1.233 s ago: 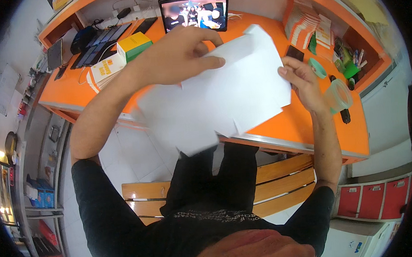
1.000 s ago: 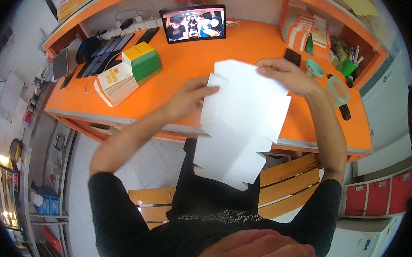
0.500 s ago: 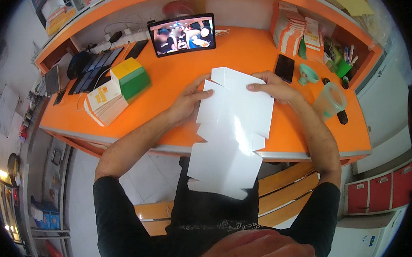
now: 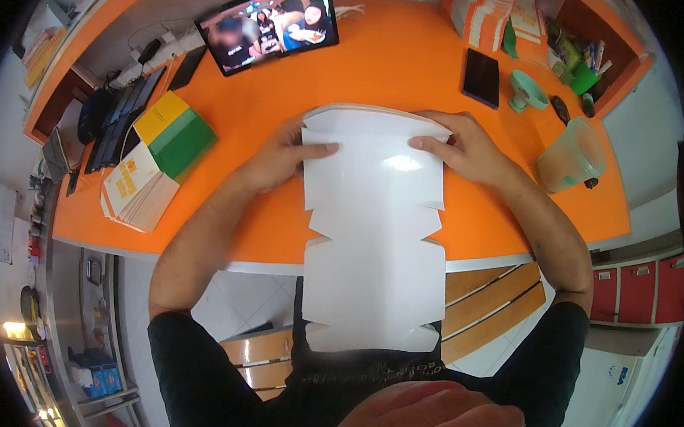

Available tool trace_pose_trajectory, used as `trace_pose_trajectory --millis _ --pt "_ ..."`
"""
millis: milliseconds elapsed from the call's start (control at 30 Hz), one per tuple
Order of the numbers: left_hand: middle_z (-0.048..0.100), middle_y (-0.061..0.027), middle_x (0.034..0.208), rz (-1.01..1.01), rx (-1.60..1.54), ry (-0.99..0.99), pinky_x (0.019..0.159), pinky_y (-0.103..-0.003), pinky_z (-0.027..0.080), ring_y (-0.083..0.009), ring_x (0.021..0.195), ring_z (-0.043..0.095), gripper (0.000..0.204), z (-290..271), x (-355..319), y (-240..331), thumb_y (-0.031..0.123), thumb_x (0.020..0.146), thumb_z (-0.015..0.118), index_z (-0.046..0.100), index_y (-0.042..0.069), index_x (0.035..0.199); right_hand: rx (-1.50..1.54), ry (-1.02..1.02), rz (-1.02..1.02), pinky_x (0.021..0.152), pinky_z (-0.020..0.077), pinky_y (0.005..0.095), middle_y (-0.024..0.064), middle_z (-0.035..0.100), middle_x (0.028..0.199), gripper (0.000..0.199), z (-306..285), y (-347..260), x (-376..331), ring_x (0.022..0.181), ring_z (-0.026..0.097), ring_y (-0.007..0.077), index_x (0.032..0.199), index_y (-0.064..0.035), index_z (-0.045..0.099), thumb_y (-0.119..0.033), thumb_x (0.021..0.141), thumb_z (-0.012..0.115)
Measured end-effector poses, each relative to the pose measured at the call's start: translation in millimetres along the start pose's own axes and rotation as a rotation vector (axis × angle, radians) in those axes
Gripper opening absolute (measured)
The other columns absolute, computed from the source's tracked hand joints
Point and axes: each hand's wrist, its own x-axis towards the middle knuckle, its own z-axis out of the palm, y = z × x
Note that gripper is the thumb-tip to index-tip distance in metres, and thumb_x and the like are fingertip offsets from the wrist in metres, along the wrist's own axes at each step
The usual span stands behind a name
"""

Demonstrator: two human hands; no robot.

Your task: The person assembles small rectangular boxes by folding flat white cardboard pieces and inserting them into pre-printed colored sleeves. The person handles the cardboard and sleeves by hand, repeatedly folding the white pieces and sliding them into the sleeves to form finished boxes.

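A flat white carton blank with notched side edges and flaps hangs between my hands, its far end over the orange desk and its near end over my lap. My left hand grips its left edge near the far end, thumb on top and fingers underneath. On the opposite edge my right hand pinches it the same way, by the far corner. The far flap bends slightly upward. Both sets of fingers are partly hidden behind the card.
On the orange desk, folded cartons and a green-yellow box sit left. A tablet stands at the back. A phone, a green stand and a plastic cup are right. A slatted bench lies below.
The carton blank has turned from a tilt to nearly straight, and its far flap now bends upward. Both hands still hold it; the left has shifted left. The view has also moved.
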Motion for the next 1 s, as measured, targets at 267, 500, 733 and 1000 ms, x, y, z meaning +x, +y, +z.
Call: trace_pose_trajectory --millis 267,500,733,1000 --pt "0.069 -0.0107 0.128 0.477 0.479 0.006 0.100 -0.036 0.053 -0.0206 0.113 0.066 0.037 -6 -12 18 0.000 0.094 0.069 0.065 0.001 0.131 -0.114 -0.030 -0.143 0.080 0.0547 0.0364 0.0172 0.074 0.111 0.043 9 9 -6 0.089 0.071 0.0277 0.138 -0.0072 0.063 -0.025 0.099 0.069" --pt "0.072 -0.0175 0.111 0.508 0.972 0.009 0.095 -0.038 0.056 -0.0318 0.101 0.070 0.032 -2 -12 16 -0.003 0.090 0.066 0.070 0.001 0.122 -0.492 0.016 -0.439 0.081 0.0566 0.0400 0.0137 0.070 0.097 0.037 18 15 -1 0.088 0.068 0.0326 0.134 -0.0116 0.067 -0.023 0.099 0.065" --pt "0.075 -0.0161 0.105 0.880 1.320 0.042 0.082 -0.043 0.059 -0.0308 0.093 0.073 0.027 4 -29 6 0.003 0.089 0.070 0.073 0.003 0.116 -0.492 -0.044 -0.458 0.082 0.0560 0.0380 0.0093 0.074 0.110 0.037 19 10 3 0.091 0.070 0.0261 0.136 -0.0167 0.067 -0.028 0.102 0.061" --pt "0.076 -0.0171 0.089 0.282 0.913 0.070 0.068 -0.033 0.057 -0.0234 0.072 0.074 0.038 12 -40 40 0.028 0.088 0.080 0.074 -0.004 0.106 0.316 -0.023 -0.112 0.067 0.0506 0.0249 0.0059 0.074 0.102 0.039 26 -11 7 0.075 0.063 0.0081 0.126 -0.0030 0.070 -0.025 0.094 0.076"
